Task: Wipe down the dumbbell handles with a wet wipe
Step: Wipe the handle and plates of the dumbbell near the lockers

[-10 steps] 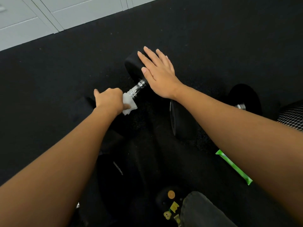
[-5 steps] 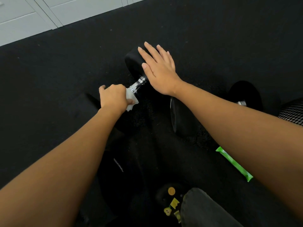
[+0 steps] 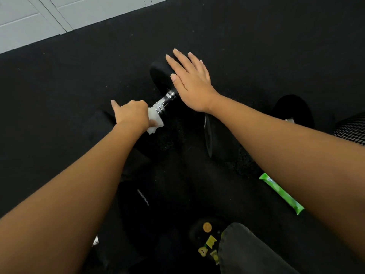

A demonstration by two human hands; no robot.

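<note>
A black dumbbell lies on the dark floor mat; its far head (image 3: 160, 76) is round and its chrome handle (image 3: 165, 102) runs toward me. My left hand (image 3: 131, 115) is closed around the near part of the handle with a white wet wipe (image 3: 155, 121) wrapped under the fingers. My right hand (image 3: 192, 83) rests flat, fingers spread, on top of the far head. A second dumbbell (image 3: 292, 109) lies to the right, mostly hidden behind my right forearm.
A green wet wipe packet (image 3: 280, 193) lies on the mat under my right arm. A black mesh object (image 3: 351, 129) sits at the right edge. More dark weights (image 3: 136, 198) lie near my shoe (image 3: 207, 234). Pale cabinet fronts (image 3: 59, 14) border the mat at top left.
My left hand slid the wipe up the handle toward the far head, then back down toward me. My right hand stayed flat on the head.
</note>
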